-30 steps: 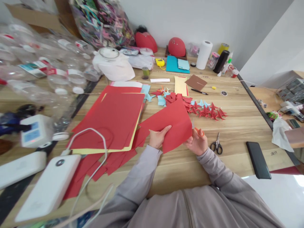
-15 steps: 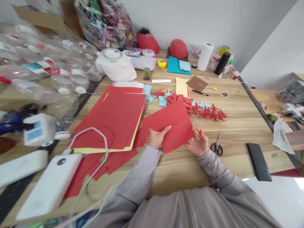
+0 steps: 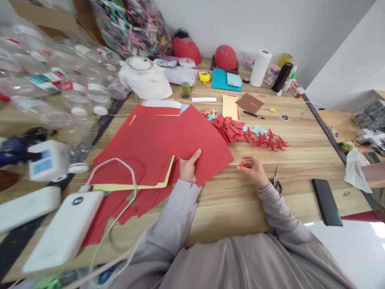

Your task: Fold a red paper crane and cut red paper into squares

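Pinched under the thumb of my left hand (image 3: 189,168) is a red paper sheet (image 3: 207,148), held tilted over the table and partly across the stack of red paper (image 3: 135,144). My right hand (image 3: 255,170) is to its right, apart from the sheet. Its fingers are closed on a thin orange tool (image 3: 241,165), too small to tell its kind. Black-handled scissors (image 3: 276,182) lie just beside that wrist. Cut red strips (image 3: 126,206) stick out below the stack. Behind the sheet sit folded red paper stars (image 3: 267,140) and light blue ones (image 3: 255,129).
A white power bank (image 3: 64,228) with a looped cable (image 3: 134,180) lies front left. Clear plastic bottles (image 3: 72,92) crowd the left side. A black phone (image 3: 327,202) rests near the right edge, and another person's arm (image 3: 375,176) shows beyond. A paper roll (image 3: 260,68) stands at the back.
The red sheet has swung left over the stack in my left hand. My right hand has drawn away from the sheet's edge, keeping the orange tool.
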A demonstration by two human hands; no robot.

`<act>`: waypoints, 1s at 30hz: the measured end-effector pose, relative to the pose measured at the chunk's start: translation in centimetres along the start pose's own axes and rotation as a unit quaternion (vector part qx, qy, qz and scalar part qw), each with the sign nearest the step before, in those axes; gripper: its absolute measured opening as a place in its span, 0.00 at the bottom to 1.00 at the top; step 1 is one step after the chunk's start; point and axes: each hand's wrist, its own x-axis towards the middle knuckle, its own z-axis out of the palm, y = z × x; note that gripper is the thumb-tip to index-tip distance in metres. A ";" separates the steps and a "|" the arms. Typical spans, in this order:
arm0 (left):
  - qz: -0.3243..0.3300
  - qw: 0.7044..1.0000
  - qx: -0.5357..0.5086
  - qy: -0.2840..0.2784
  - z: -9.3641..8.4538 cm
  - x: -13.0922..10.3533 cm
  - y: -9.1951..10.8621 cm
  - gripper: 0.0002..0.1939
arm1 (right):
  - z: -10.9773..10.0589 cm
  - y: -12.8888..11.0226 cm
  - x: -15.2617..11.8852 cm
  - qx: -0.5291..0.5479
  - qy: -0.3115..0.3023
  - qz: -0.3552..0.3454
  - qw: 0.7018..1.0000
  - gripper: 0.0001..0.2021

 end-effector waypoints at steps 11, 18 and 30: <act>-0.017 0.999 -0.036 -0.027 -0.1 0.2 -0.3 0.28 | 0.3 0.3 0.5 -0.450 0.000 -0.036 0.892 0.09; -0.044 0.998 -0.029 -0.041 0.4 -0.5 -0.1 0.28 | -5.6 -0.5 -0.3 -0.495 0.100 0.003 0.863 0.05; -0.087 0.992 -0.008 -0.086 0.5 -1.1 -1.3 0.31 | -11.3 0.9 1.2 -0.483 0.110 0.058 0.867 0.05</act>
